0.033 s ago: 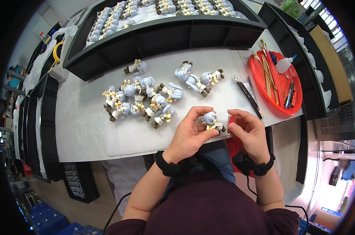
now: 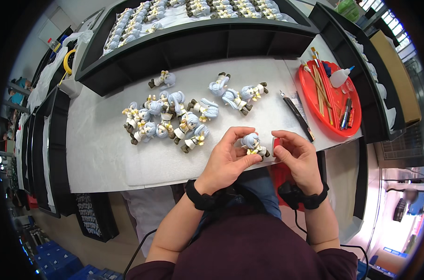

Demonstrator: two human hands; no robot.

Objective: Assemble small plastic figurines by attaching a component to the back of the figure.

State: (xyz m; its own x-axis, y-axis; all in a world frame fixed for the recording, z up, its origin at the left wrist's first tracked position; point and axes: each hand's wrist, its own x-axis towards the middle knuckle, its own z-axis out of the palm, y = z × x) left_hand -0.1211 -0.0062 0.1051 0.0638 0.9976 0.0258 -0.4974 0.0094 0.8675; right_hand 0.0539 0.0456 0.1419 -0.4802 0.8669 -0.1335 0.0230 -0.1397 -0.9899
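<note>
Near the front edge of the table, my left hand [image 2: 228,158] is closed around a small figurine [image 2: 253,143] with pale blue hair, a white outfit and dark boots. Its head points up and left, its boots toward my other hand. My right hand [image 2: 294,154] pinches a small flat red-and-white piece [image 2: 276,143] between thumb and fingers, a little apart from the boots. What kind of piece it is I cannot make out. Several similar figurines [image 2: 166,116] lie in a loose cluster left of my hands, and a few more [image 2: 237,100] lie farther back.
A black tray [image 2: 198,44] full of figurine rows stands at the back. To the right, a red oval tray [image 2: 316,108] holds brushes, pens and a white squeeze bottle [image 2: 339,78]. Beside it lies a black craft knife [image 2: 297,115]. Black bins [image 2: 57,149] flank the table.
</note>
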